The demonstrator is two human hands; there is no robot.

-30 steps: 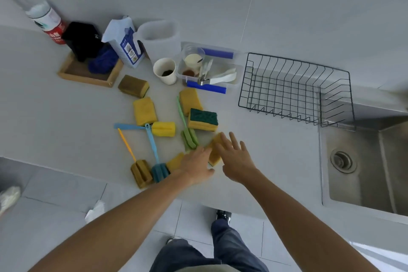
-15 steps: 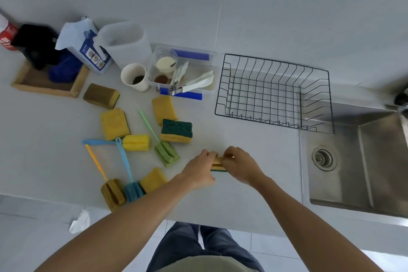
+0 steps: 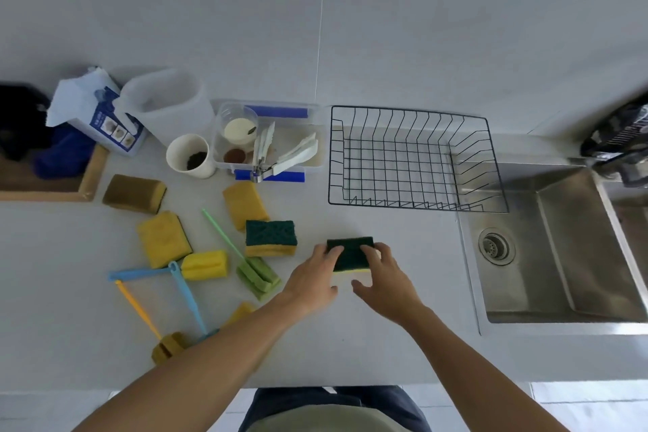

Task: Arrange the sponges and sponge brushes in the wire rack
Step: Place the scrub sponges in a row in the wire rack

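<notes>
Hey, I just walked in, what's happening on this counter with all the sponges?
A person is sorting sponges and sponge brushes into the wire rack, which holds nothing yet. Both hands, left hand and right hand, grip one green-topped sponge just above the counter, between the pile and the rack. The other sponges, such as the green and yellow one, and the long-handled brushes, like the green brush, lie scattered to the left. A sink sits right of the rack.

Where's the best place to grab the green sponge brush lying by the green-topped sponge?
Probably the thin handle of the green sponge brush, pinched from above: it lies flat, angled toward the wall, bare countertop either side. Its soft head nearly touches the green-topped sponge.
</notes>
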